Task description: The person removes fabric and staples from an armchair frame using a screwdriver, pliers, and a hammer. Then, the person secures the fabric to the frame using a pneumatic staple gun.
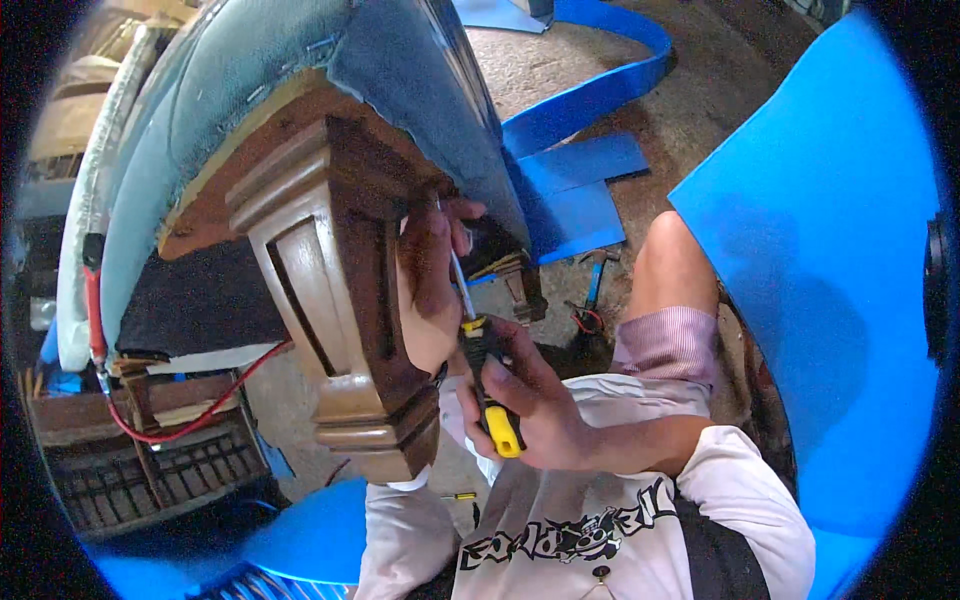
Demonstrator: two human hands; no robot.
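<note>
A carved, dark brown wooden furniture leg [345, 270] stands out from the underside of a piece covered in grey-blue fabric [400, 70]. My right hand [545, 400] is closed round the handle of a screwdriver [505, 432], which is black and yellow. Its metal shaft slants up and away along the right side of the leg. Behind the leg, my left hand [432, 285] reaches up with its fingers bent together by the screwdriver's tip, at the leg's top. The leg hides part of that hand, and whatever the tip meets cannot be made out.
A large blue sheet [830, 200] rises on the right. Blue strips [600, 105] lie on the floor ahead, near a blue-handled tool [595, 280]. At left, a red hose [165, 437] hangs from a red-handled tool [94, 300] above a slatted wooden frame [180, 470].
</note>
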